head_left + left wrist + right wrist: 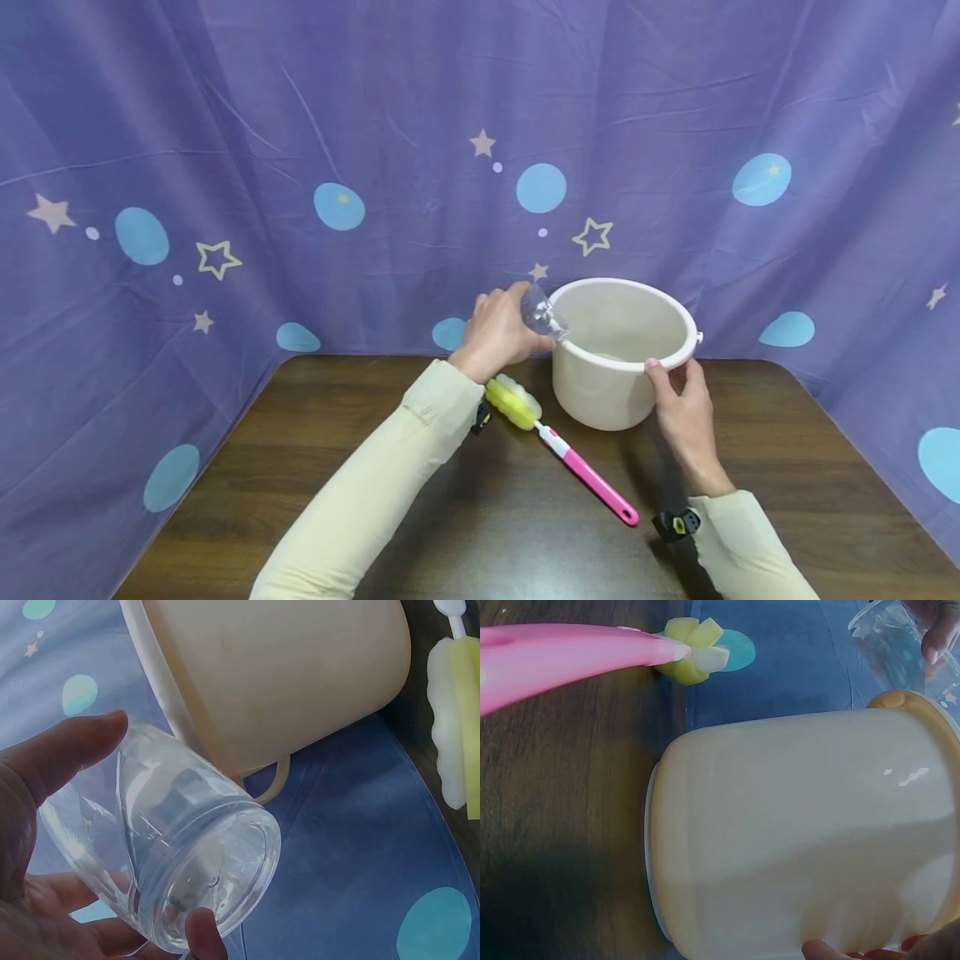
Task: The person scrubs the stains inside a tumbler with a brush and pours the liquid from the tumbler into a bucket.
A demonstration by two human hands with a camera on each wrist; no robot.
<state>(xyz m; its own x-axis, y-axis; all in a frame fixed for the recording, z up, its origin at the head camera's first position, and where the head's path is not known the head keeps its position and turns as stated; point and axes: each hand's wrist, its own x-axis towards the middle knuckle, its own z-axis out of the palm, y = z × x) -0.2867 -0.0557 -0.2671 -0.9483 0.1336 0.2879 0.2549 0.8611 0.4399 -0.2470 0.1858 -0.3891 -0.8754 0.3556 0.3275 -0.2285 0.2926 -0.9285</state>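
My left hand (497, 329) grips a clear cup (543, 312), tilted with its mouth toward the left rim of a white bucket (602, 390). In the left wrist view, the thumb lies along the cup's side (187, 795) and fingers curl under it, one near the base. Whether the cup holds any liquid I cannot tell. My right hand (684, 414) holds the bucket's front right rim, with the thumb at the rim and fingers against the outer wall. The right wrist view shows the bucket's wall (787, 832) and only some fingertips.
A bottle brush (592, 483) with a pink handle and a yellow and white sponge head lies in front of the bucket on the brown wooden table (360, 433). A purple patterned curtain (420, 108) hangs close behind the bucket and along both sides.
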